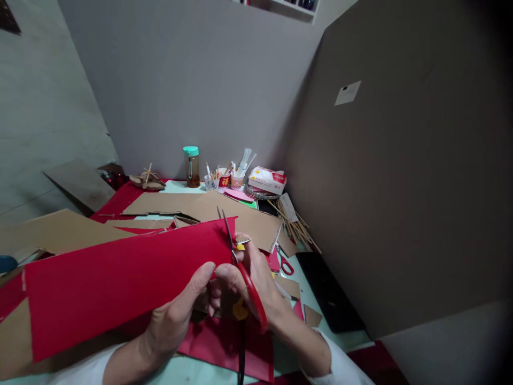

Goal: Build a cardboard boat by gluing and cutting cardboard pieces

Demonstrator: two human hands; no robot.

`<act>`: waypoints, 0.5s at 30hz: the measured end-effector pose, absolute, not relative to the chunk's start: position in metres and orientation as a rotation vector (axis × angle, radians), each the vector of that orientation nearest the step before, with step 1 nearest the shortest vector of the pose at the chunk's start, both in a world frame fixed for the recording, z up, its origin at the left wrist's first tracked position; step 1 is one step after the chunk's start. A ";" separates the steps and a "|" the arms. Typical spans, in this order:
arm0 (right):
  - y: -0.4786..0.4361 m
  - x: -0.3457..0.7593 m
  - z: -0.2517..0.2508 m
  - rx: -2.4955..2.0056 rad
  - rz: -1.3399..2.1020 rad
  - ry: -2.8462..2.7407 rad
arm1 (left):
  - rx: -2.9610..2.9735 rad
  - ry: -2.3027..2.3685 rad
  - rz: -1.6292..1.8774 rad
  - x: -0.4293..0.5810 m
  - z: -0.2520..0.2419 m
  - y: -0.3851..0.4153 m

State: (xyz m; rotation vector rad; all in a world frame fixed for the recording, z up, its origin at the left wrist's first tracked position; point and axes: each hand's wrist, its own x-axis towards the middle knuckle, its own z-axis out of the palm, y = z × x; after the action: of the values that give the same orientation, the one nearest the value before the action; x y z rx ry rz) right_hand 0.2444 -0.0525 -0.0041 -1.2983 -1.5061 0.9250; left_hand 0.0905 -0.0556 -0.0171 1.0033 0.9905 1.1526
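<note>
A large red sheet [120,278] is held up over the table, stretching from the left to the centre. My left hand [176,315] pinches its lower right edge, thumb on top. My right hand [256,278] grips red-handled scissors [244,272], fingers through the handle loops. The blades point up and away, parted at the sheet's right edge.
Cardboard pieces [192,206] and red scraps litter the pale green table [188,371]. A second pair of red scissors [285,264] lies to the right. A teal-capped bottle [192,167], cups of tools [230,179], a tissue pack [267,179] and sticks [294,227] sit behind. A big cardboard panel [401,176] stands on the right.
</note>
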 end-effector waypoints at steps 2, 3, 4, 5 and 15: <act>-0.052 0.244 -0.005 -1.330 0.912 -1.504 | 0.989 0.993 1.129 0.091 -0.017 -0.055; -0.052 0.244 -0.006 -1.340 0.900 -1.504 | 0.981 0.989 1.131 0.092 -0.017 -0.055; -0.052 0.243 -0.006 -1.346 0.885 -1.504 | 0.974 0.983 1.141 0.093 -0.016 -0.056; -0.052 0.242 -0.006 -1.351 0.875 -1.503 | 0.971 0.976 1.159 0.094 -0.016 -0.056; -0.062 0.241 -0.002 -1.309 0.870 -1.621 | 0.976 0.979 1.131 0.092 -0.014 -0.057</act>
State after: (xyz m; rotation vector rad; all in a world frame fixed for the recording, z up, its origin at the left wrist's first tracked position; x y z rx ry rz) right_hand 0.2413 -0.0620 -0.0017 -1.3091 -1.6212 0.8702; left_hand 0.0923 -0.0569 -0.0138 0.9757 0.9793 1.1307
